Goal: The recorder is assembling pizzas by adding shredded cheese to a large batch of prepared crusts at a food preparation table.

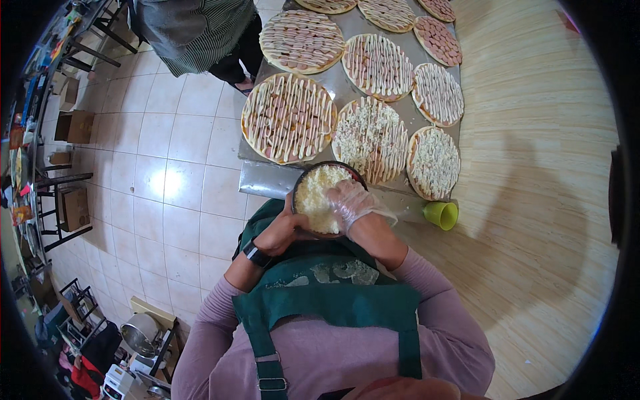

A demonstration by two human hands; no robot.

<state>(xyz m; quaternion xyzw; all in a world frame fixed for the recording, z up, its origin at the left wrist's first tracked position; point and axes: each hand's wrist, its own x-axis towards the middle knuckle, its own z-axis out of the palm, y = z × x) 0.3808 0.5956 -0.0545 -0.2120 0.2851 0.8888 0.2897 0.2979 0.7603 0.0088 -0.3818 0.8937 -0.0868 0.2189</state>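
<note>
My left hand [285, 229] is closed on the side of a dark-rimmed bowl [355, 171], held against my green apron. Grated pale cheese [313, 195] fills the bowl. Inside it, my right hand [352, 203], in a clear plastic glove, has its fingers curled into the cheese; the fingertips are partly hidden. Just beyond the bowl lies a pizza [371, 139] with sauce lines and cheese scattered over part of it. To its right, another pizza [433, 163] is strewn with cheese. The pizza [289, 119] at the left has sauce lines over sliced sausage and no grated cheese.
Several more pizzas stand farther back on the metal table [327, 83]. A green cup [441, 215] lies tipped at the near right corner, by the wood-patterned wall [527, 193]. Another person [200, 37] stands at the table's far left. Cardboard boxes [75, 127] and shelving line the left.
</note>
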